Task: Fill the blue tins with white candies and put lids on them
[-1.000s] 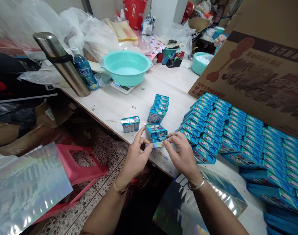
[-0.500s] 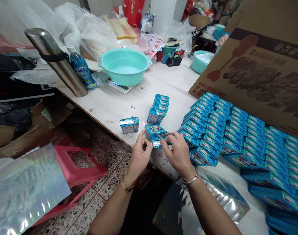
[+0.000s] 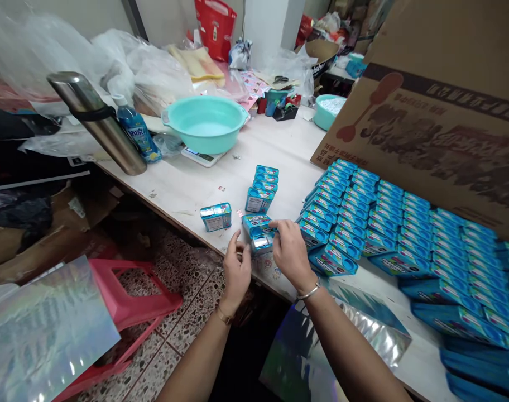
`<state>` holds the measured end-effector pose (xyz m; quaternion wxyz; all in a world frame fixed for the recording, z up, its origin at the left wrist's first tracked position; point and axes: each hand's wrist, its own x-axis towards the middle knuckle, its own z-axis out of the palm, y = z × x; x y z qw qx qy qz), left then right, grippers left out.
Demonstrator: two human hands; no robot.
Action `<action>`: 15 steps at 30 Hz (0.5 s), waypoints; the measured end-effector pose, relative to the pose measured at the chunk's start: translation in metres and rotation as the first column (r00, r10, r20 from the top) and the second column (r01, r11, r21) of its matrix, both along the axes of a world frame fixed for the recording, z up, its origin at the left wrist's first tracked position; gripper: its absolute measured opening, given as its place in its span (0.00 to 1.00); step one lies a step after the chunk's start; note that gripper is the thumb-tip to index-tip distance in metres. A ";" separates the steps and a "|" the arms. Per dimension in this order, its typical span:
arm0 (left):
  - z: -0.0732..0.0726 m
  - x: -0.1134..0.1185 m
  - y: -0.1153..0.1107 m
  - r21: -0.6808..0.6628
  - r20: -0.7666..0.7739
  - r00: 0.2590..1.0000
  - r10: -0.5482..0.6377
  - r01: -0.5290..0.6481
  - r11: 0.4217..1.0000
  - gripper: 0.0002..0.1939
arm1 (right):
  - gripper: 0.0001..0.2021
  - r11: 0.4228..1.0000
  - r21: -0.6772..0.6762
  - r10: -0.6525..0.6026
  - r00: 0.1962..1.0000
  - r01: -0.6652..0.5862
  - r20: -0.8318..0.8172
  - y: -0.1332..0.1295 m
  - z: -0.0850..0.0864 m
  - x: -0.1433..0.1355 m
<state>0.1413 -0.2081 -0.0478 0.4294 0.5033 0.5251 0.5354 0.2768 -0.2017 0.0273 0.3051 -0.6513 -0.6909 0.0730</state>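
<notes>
A small blue box with a silvery strip stands near the table's front edge. Behind it, a blue box with a printed face lies close against it. My right hand is at the right ends of these two, its fingers curled on the front box; its fingertips partly hide the contact. Just left of the front box, my left hand holds nothing, thumb and index finger apart. Another small blue box stands on its own to the left. Several more form a short row behind.
Many blue boxes stand in rows at right, before a large cardboard carton. A turquoise basin rests on a white scale. A steel flask and a blue bottle stand left. A pink stool is below.
My left hand has let go of the front box and drawn slightly away to the left. My right hand stays at its right side. The whole view has shifted a little.
</notes>
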 end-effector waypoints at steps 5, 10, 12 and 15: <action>-0.008 0.006 -0.009 0.203 -0.170 0.985 -0.014 0.049 0.978 0.38 | 0.18 0.999 -0.020 0.051 0.980 -0.048 0.190 0.005 0.009 0.011; -0.019 0.009 -0.002 0.219 -0.207 0.978 -0.042 0.088 0.972 0.37 | 0.23 0.967 -0.162 0.247 0.867 -0.195 0.433 0.022 0.032 0.027; -0.023 0.000 0.000 0.250 -0.223 0.972 -0.068 0.125 0.960 0.34 | 0.25 0.939 -0.241 0.337 0.788 -0.244 0.516 0.035 0.042 0.032; -0.029 -0.023 -0.001 0.325 -0.298 0.953 -0.055 0.155 0.933 0.23 | 0.24 0.883 -0.371 0.463 0.665 -0.288 0.586 0.053 0.052 0.036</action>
